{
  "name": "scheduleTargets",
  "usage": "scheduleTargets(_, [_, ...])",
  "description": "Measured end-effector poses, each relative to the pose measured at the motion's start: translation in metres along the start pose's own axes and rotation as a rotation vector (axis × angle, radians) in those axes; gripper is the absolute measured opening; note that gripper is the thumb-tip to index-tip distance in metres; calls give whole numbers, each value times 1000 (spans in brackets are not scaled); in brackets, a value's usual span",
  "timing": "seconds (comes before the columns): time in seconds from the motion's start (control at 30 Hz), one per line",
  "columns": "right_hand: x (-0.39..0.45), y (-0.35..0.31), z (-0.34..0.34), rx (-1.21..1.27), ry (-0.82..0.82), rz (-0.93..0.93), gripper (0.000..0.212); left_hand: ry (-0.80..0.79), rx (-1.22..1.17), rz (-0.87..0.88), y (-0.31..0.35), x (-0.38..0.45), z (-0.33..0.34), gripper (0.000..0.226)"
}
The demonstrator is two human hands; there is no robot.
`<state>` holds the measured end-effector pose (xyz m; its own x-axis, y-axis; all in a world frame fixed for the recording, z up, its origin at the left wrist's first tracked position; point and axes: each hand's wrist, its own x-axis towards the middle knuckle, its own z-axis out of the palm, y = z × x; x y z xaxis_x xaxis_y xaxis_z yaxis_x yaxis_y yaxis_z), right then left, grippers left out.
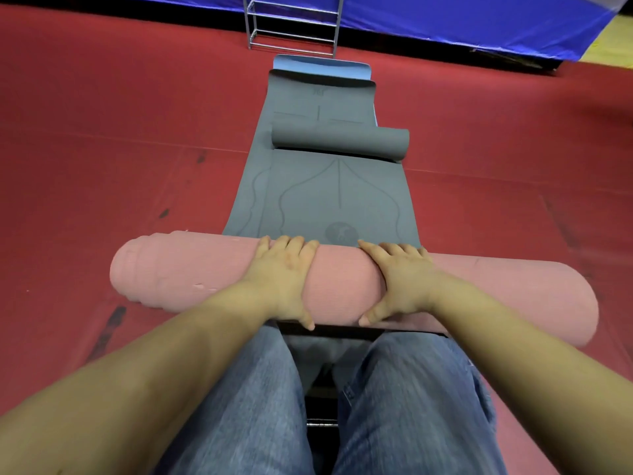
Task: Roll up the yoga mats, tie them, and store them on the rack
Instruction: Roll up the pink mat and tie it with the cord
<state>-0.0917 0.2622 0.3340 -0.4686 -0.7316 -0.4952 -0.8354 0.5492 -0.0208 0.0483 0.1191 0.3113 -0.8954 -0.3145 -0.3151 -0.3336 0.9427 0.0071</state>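
Head view, looking down the arms: the left hand (281, 279) lies over the top of the pink rolled mat (342, 282), fingers curved over its far side and thumb hooked down its near side, gripping the roll. The right hand (400, 279) does the same just beside it, fingers draped over the crest, thumb pressed low on the near face. Both hands sit near the middle of the roll, a bare band of pink between them.

The pink roll is a thick, soft-looking cylinder with a fine woven texture, lying crosswise across the centre of the frame; its left end shows stepped ridges where the layers are uneven. It rests on a grey flat mat (322, 197), smooth and matte, printed with thin curved lines and a round emblem, which runs from the roll towards the upper centre. On that grey sheet, further up, lies a grey rolled mat (342, 140), a slimmer, loose tube. A blue mat (322, 65) peeks out at the far end.

Blue denim knees (253, 389) fill the lower centre. The red floor (102, 132) is scuffed with dark marks. A metal rack (293, 27) of thin silver bars stands at the top centre, before a blue tarpaulin (479, 18).
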Motion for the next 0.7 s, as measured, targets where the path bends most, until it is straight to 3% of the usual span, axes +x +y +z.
scheduleTargets(0.27, [-7,-9,29,-104,123,53,141,-71,28,36,-7,10,-2,136])
scheduleTargets(0.5, [-9,-6,42,-130,255,33,118,0,92,26,-4,3,4,128])
scheduleTargets(0.7, [-26,-6,40,-121,305,26,117,75,127,25,-1,-14,1,123])
